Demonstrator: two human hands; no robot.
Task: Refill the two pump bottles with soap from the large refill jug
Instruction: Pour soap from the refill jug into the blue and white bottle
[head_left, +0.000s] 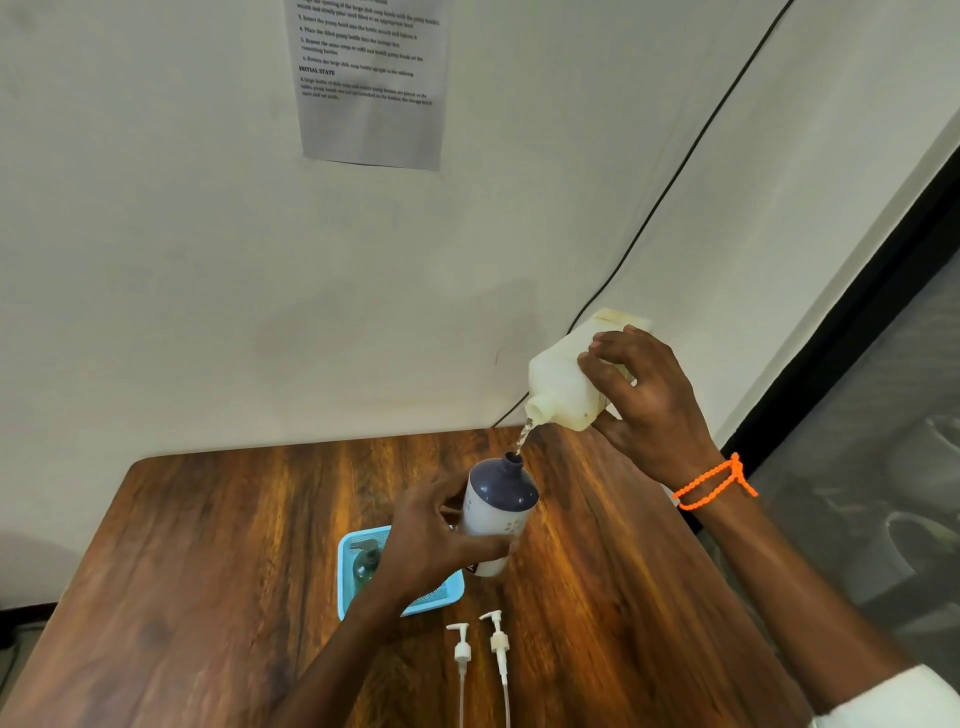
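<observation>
My right hand (644, 400) grips the white refill jug (563, 382), tipped with its spout down and to the left. A thin stream of soap (523, 439) runs from the spout into the open neck of a white pump bottle with a dark blue shoulder (498, 512). My left hand (436, 535) holds that bottle above the table, tilted towards the jug. A second bottle, green with a pump on it (365, 564), lies in the blue basket (345, 577), partly hidden by my left hand. Two white pump heads (480, 649) lie on the table near me.
The wooden table (208, 571) stands against a pale wall with a printed instruction sheet (371, 83). A black cable (665, 197) runs down the wall to the table's back edge. The table's right edge borders a dark frame and mesh panel (883, 364).
</observation>
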